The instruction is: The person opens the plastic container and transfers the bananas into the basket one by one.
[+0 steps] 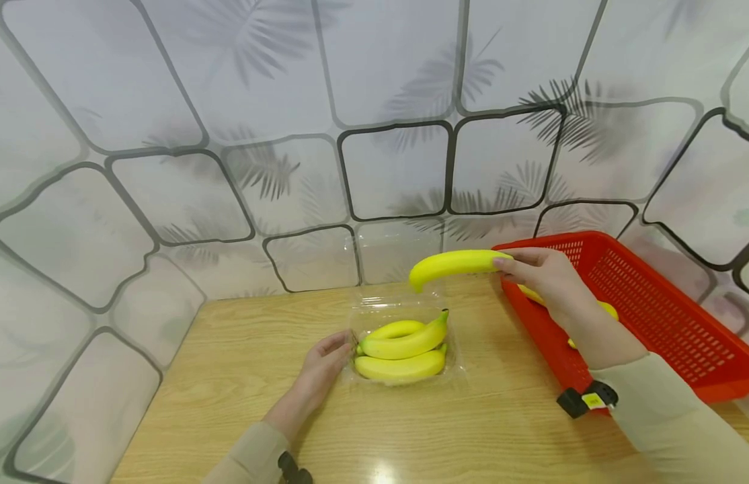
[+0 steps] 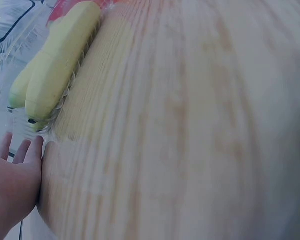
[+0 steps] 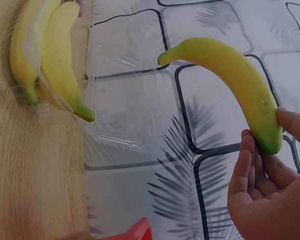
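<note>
My right hand (image 1: 546, 279) pinches one end of a yellow banana (image 1: 456, 263), holding it in the air between the clear plastic clamshell box and the red basket. In the right wrist view, thumb and fingers meet at the banana's (image 3: 227, 75) greenish tip. The clamshell box (image 1: 456, 366) stands on the table with its transparent lid (image 3: 125, 100) raised at the back. Three bananas (image 1: 405, 346) lie inside it, one across another. At the box's left side my left hand (image 1: 327, 363) rests, its extended fingertips (image 2: 37, 145) against the plastic wall.
The red perforated basket (image 1: 643, 279) stands at the right, with more bananas (image 1: 607, 310) partly hidden behind my right forearm. A patterned cloth wall (image 1: 399, 171) rises right behind the wooden table (image 1: 241, 363).
</note>
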Tool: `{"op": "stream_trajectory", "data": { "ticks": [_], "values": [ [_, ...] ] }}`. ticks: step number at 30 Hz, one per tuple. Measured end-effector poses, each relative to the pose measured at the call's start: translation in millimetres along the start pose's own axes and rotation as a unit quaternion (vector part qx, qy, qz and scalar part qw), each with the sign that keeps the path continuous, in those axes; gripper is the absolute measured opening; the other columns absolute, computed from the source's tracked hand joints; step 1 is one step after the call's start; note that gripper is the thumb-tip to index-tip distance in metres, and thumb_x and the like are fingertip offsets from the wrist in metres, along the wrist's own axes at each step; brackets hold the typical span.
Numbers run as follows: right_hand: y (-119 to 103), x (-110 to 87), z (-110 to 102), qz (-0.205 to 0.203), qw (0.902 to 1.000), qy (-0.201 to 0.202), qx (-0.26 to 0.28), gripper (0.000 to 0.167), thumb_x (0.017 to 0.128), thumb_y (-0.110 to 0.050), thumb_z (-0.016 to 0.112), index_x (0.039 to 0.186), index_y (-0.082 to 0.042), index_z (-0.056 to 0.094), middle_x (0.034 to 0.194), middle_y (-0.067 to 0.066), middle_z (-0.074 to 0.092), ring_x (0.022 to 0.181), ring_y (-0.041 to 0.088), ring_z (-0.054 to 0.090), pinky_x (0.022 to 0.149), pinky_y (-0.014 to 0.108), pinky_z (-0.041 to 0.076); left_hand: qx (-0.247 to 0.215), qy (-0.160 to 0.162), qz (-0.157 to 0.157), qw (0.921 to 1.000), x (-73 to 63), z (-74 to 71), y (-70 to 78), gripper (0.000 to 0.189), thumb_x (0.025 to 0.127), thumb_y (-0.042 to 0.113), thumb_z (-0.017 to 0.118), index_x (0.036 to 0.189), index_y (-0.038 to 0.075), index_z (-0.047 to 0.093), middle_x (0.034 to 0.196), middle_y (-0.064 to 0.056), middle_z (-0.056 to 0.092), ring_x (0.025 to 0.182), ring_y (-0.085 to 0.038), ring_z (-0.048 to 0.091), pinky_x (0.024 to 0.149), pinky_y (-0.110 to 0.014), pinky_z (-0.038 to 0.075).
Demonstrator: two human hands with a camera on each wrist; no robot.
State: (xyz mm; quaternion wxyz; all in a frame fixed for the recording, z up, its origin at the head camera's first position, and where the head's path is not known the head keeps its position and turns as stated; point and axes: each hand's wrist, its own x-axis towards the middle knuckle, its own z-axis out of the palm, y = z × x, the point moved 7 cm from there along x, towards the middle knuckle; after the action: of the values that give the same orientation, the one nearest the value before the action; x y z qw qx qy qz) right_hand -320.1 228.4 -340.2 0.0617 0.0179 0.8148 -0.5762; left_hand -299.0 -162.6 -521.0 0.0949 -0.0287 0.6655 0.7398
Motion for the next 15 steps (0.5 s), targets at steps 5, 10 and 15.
{"op": "stream_trajectory", "data": {
  "ticks": [5,10,15],
  "values": [
    [2.6,-0.2,-12.4,-0.002,0.9996,0.011,-0.025,0.074,0.103,-0.051,0.066,0.154,-0.001,0.052,0.094,-0.032,0.067,0.095,-0.005,0.066,0.107,0.026,0.052,-0.005,0.002,0.005,1.0000,0.4,0.0,0.2,0.052,0.105,0.006,0.058,0.152,-0.011,0.044,0.161,-0.029,0.045,0.144,-0.030,0.051,0.111,-0.019,0.052],
    [5.4,1.1,-25.7,-0.010,0.9997,0.021,0.000,0.074,0.103,-0.046,0.067,0.154,0.004,0.049,0.090,-0.033,0.069,0.088,-0.010,0.069,0.084,0.006,0.055,-0.003,-0.004,0.006,1.0000,-0.2,0.4,0.7,0.054,0.105,0.007,0.058,0.153,-0.010,0.043,0.162,-0.029,0.043,0.148,-0.034,0.047,0.117,-0.025,0.050],
    [9.2,2.7,-38.5,0.006,0.9994,0.034,-0.004,0.077,0.103,-0.050,0.066,0.157,0.002,0.047,0.087,-0.033,0.069,0.088,-0.011,0.068,0.105,0.022,0.054,-0.004,-0.001,0.004,1.0000,-0.1,0.2,0.7,0.053,0.105,0.007,0.059,0.153,-0.011,0.043,0.162,-0.029,0.043,0.147,-0.034,0.048,0.117,-0.025,0.050]
  ]
}}
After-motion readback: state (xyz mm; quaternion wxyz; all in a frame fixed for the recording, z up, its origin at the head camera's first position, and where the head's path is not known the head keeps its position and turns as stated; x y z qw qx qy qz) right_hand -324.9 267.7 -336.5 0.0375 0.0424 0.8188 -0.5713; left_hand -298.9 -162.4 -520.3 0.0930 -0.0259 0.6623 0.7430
